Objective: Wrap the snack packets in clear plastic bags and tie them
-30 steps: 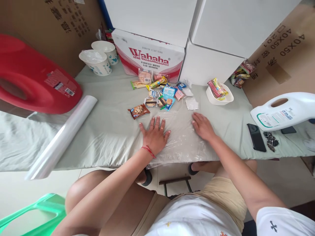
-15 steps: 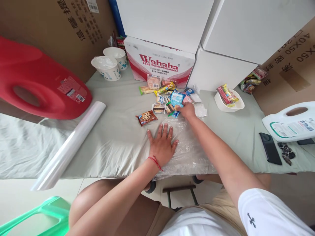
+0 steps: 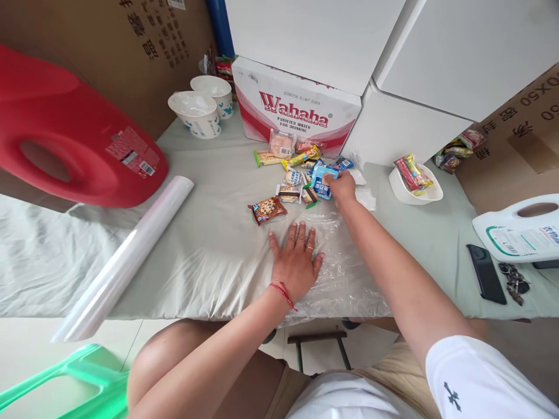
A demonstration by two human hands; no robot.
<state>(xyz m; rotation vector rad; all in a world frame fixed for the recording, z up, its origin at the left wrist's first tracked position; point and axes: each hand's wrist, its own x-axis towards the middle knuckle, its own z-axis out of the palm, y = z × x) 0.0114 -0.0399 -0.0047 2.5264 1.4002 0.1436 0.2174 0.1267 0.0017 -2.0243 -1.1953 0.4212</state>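
Right hand [image 3: 343,187] has moved forward, pinching a blue packet [image 3: 321,185]; left hand [image 3: 297,266] lies spread; white bowl [image 3: 405,195] holds snacks [image 3: 413,173].

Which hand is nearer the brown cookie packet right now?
Left. The left hand lies flat just on the near side of the brown cookie packet, slightly right; the right hand is farther off to its right, holding a blue snack packet.

Glossy blue packet [image 3: 322,187]; shiny, crinkled clear plastic film [image 3: 347,279].
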